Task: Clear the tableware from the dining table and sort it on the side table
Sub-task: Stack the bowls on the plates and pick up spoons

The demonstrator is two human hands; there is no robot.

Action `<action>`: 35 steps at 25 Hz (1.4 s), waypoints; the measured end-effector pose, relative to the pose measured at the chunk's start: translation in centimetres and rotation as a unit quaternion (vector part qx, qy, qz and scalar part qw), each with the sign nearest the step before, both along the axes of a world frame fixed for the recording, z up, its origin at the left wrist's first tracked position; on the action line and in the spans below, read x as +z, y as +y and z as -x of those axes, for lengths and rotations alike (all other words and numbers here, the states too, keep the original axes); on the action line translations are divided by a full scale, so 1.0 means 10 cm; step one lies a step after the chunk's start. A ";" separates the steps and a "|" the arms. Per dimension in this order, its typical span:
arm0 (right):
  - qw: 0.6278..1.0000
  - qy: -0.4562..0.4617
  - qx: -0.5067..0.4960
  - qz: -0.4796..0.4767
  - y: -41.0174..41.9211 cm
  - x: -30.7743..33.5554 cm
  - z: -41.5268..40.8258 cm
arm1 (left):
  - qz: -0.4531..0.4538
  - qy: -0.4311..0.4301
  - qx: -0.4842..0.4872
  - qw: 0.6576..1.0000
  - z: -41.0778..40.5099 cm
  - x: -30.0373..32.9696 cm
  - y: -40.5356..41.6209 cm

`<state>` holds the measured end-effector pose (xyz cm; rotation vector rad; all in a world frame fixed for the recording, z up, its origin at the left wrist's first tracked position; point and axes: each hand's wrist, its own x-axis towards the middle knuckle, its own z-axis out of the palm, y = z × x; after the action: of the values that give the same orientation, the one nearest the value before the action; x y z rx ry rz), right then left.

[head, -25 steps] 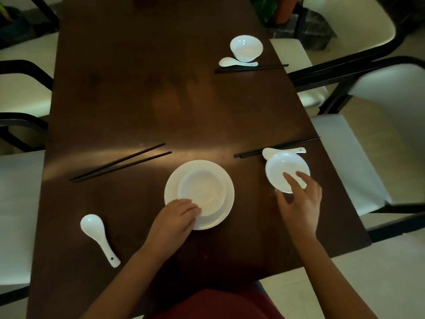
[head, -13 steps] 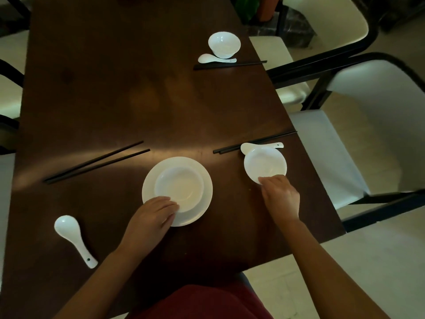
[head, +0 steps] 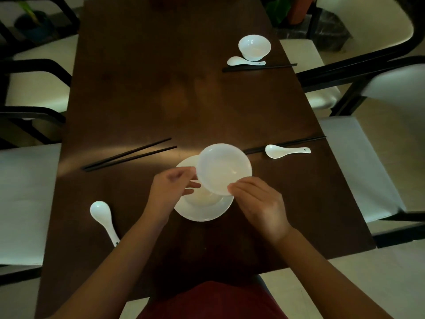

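Note:
My right hand [head: 259, 204] holds a small white bowl [head: 222, 168] by its near rim, lifted and tilted over the white plate [head: 202, 212] at the table's near middle. A second bowl sits on that plate, mostly hidden under the lifted one. My left hand [head: 170, 192] hovers at the plate's left side with fingers apart, touching or nearly touching the lifted bowl's left edge. Three white spoons lie about: near left [head: 103, 217], right [head: 285, 151], far right [head: 245, 61]. Another white bowl [head: 254, 47] stands at the far right.
Black chopstick pairs lie left of centre [head: 128, 155], right beside the spoon [head: 285, 143] and at the far right [head: 258, 66] on the dark wooden table [head: 161, 88]. White-cushioned chairs with black frames [head: 358, 162] flank both long sides. Plants stand beyond the far end.
My right hand gripped the small bowl at the right, lifted it and carried it left over the plate and bowl stack. The right spoon stays behind. My left hand rose from the plate's rim.

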<state>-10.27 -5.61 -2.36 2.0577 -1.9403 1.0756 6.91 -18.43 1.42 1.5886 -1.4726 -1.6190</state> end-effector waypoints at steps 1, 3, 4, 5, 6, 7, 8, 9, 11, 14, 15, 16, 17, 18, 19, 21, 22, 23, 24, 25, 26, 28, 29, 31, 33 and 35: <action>1.000 0.004 0.018 0.002 -0.03 0.00 -0.05 | 0.001 -0.006 0.000 1.000 0.01 0.03 -0.03; 0.999 0.015 0.042 -0.009 -0.08 -0.01 -0.11 | 0.020 -0.048 -0.010 0.999 -0.03 0.04 -0.05; 0.998 0.022 0.053 -0.024 -0.11 -0.03 -0.13 | 0.028 -0.067 -0.008 0.997 -0.06 0.00 -0.05; 0.997 0.029 0.063 -0.043 -0.12 -0.06 -0.15 | 0.032 -0.081 -0.003 0.996 -0.10 -0.05 -0.04; 0.995 0.037 0.074 -0.063 -0.13 -0.09 -0.16 | 0.037 -0.092 0.002 0.995 -0.14 -0.10 -0.03; 0.992 0.045 0.086 -0.084 -0.13 -0.11 -0.18 | 0.041 -0.104 0.005 0.994 -0.16 -0.15 -0.01; 0.989 0.051 0.098 -0.101 -0.13 -0.14 -0.19 | 0.045 -0.116 0.006 0.992 -0.19 -0.20 0.00; 0.986 0.055 0.106 -0.115 -0.13 -0.15 -0.20 | 0.052 -0.128 0.006 0.990 -0.20 -0.24 0.02; 0.983 0.058 0.115 -0.131 -0.14 -0.18 -0.19 | 0.074 -0.157 0.000 0.985 -0.20 -0.30 0.06; 0.979 0.064 0.123 -0.151 -0.17 -0.20 -0.18 | 0.132 -0.210 -0.020 0.969 -0.19 -0.37 0.10; 0.977 0.066 0.125 -0.157 -0.18 -0.21 -0.18 | 0.153 -0.220 -0.022 0.963 -0.20 -0.39 0.12; 0.976 0.068 0.128 -0.163 -0.19 -0.22 -0.18 | 0.170 -0.224 -0.021 0.959 -0.20 -0.42 0.13; 0.975 0.071 0.129 -0.168 -0.20 -0.23 -0.18 | 0.180 -0.224 -0.020 0.958 -0.20 -0.44 0.14; 0.974 0.072 0.129 -0.171 -0.20 -0.24 -0.18 | 0.184 -0.222 -0.022 0.957 -0.20 -0.46 0.14; 0.974 0.072 0.127 -0.174 -0.20 -0.24 -0.18 | 0.185 -0.220 -0.027 0.957 -0.19 -0.47 0.15; 0.974 0.066 0.122 -0.177 -0.20 -0.25 -0.18 | 0.193 -0.221 -0.041 0.955 -0.19 -0.50 0.15; 0.975 0.064 0.120 -0.176 -0.20 -0.26 -0.18 | 0.216 -0.221 -0.057 0.949 -0.21 -0.51 0.15; 0.975 0.065 0.120 -0.176 -0.20 -0.26 -0.17 | 0.257 -0.221 -0.092 0.936 -0.24 -0.51 0.16; 0.975 0.067 0.122 -0.175 -0.19 -0.26 -0.17 | 0.309 -0.223 -0.151 0.912 -0.29 -0.52 0.18; 0.975 0.068 0.123 -0.173 -0.19 -0.26 -0.17 | 0.357 -0.222 -0.220 0.880 -0.33 -0.54 0.20; 0.976 0.068 0.122 -0.170 -0.19 -0.25 -0.17 | 0.385 -0.219 -0.279 0.852 -0.36 -0.55 0.23; 0.978 0.062 0.117 -0.163 -0.18 -0.24 -0.15 | 0.388 -0.219 -0.332 0.831 -0.37 -0.55 0.25; 0.979 0.058 0.116 -0.158 -0.17 -0.24 -0.15 | 0.392 -0.219 -0.339 0.827 -0.37 -0.55 0.25; 0.981 0.052 0.118 -0.145 -0.15 -0.25 -0.13 | 0.414 -0.222 -0.351 0.810 -0.37 -0.54 0.24; 0.983 0.035 0.116 -0.141 -0.18 -0.25 -0.07 | 0.424 -0.225 -0.363 0.798 -0.36 -0.52 0.21; 0.986 0.009 0.103 -0.134 -0.24 -0.24 0.03 | 0.431 -0.225 -0.372 0.791 -0.34 -0.48 0.16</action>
<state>-10.55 -8.01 -4.80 2.4461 -1.9925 0.8666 10.27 -16.83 -3.36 0.8784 -2.7922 -0.5518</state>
